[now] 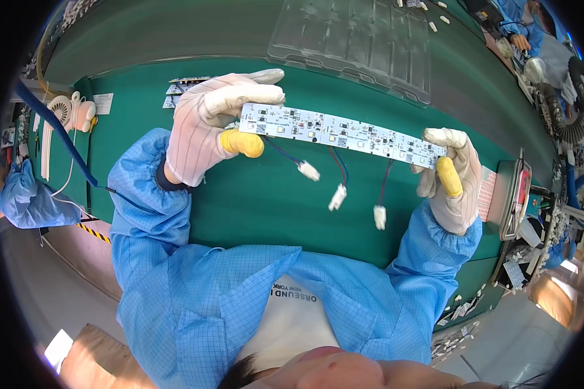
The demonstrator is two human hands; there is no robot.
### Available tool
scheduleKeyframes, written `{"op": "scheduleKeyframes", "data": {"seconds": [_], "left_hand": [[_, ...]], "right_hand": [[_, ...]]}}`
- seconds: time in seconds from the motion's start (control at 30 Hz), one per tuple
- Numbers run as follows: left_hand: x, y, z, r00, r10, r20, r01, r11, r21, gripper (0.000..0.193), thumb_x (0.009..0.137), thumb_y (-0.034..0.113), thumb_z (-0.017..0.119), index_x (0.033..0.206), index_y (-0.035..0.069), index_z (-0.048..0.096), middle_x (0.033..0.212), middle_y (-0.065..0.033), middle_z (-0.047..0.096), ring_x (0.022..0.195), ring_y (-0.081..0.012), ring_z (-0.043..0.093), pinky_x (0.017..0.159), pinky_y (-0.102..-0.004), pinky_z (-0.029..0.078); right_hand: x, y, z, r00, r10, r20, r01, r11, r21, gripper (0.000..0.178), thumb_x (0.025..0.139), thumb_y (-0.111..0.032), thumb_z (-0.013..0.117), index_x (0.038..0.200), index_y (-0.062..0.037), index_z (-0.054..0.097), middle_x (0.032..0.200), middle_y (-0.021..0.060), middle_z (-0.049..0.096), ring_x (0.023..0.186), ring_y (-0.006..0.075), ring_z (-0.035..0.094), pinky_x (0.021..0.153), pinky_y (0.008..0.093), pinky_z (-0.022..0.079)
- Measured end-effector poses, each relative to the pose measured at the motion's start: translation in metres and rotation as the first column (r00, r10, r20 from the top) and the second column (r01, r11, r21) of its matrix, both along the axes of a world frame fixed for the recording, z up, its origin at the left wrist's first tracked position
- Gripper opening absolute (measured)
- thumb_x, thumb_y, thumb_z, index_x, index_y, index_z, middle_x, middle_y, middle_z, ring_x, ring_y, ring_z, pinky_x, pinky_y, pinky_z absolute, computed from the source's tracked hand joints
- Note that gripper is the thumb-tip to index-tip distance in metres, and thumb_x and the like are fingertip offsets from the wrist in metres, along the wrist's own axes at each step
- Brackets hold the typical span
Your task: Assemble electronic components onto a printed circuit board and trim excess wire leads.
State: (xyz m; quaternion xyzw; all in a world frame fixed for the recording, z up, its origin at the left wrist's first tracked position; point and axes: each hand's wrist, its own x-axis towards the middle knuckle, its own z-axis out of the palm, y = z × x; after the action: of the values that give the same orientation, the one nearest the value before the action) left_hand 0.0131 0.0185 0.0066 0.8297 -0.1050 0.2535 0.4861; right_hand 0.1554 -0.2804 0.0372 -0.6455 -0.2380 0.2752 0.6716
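Observation:
Between my gloved hands a long white LED circuit board (344, 133) is held up over the green mat, its component side in view and its right end a little lower. My left hand (217, 120) grips the left end, with a yellow-covered thumb at the lower edge. At the other end, my right hand (453, 172) pinches the board, also with a yellow cover on the thumb. Three thin wire pairs dangle below it, tipped with a left white connector (308, 170), a middle white connector (337, 196) and a right white connector (379, 217).
Behind my left hand lie more circuit boards (173, 101). A clear plastic tray (350, 45) sits at the far side on the dark green belt. A small white fan (60, 109) stands at left, a blue hose (58, 129) nearby. At right is a clear-lidded box (514, 194); other people work at both sides.

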Motion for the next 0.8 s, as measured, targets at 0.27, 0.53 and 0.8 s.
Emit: {"op": "scheduleKeyframes", "data": {"seconds": [0.27, 0.53, 0.8], "left_hand": [[0.003, -0.003, 0.0, 0.999, -0.003, 0.046, 0.007, 0.998, -0.068, 0.06, 0.074, 0.051, 0.063, 0.107, 0.001, 0.063, 0.091, -0.0135, 0.067, 0.101, -0.0295, 0.063, 0.088, -0.0378, 0.05], [0.005, -0.002, -0.002, 0.994, -0.057, 0.098, 0.067, 0.993, -0.101, 0.057, 0.075, 0.046, 0.065, 0.11, 0.002, 0.062, 0.09, -0.0153, 0.066, 0.093, -0.028, 0.065, 0.096, -0.0445, 0.045], [0.005, -0.001, 0.003, 0.984, -0.053, 0.167, 0.058, 0.998, -0.023, 0.053, 0.074, 0.041, 0.067, 0.11, 0.002, 0.061, 0.082, -0.0124, 0.067, 0.09, -0.0279, 0.066, 0.095, -0.0439, 0.046]], "right_hand": [[-0.008, 0.004, 0.006, 0.979, -0.133, 0.151, 0.141, 0.989, -0.042, 0.038, 0.087, -0.028, 0.064, 0.112, -0.0009, 0.053, 0.08, 0.0098, 0.06, 0.045, 0.006, 0.047, 0.04, 0.0162, 0.032], [-0.005, 0.0, 0.006, 0.993, -0.038, 0.109, 0.044, 0.998, -0.051, 0.036, 0.086, -0.024, 0.065, 0.112, -0.0011, 0.053, 0.084, 0.011, 0.061, 0.045, 0.0065, 0.048, 0.04, 0.0168, 0.032], [-0.004, -0.002, 0.003, 0.997, -0.044, 0.069, 0.045, 0.999, -0.022, 0.044, 0.082, -0.025, 0.071, 0.114, 0.0005, 0.055, 0.085, 0.0085, 0.063, 0.053, 0.0093, 0.053, 0.045, 0.0184, 0.035]]}}
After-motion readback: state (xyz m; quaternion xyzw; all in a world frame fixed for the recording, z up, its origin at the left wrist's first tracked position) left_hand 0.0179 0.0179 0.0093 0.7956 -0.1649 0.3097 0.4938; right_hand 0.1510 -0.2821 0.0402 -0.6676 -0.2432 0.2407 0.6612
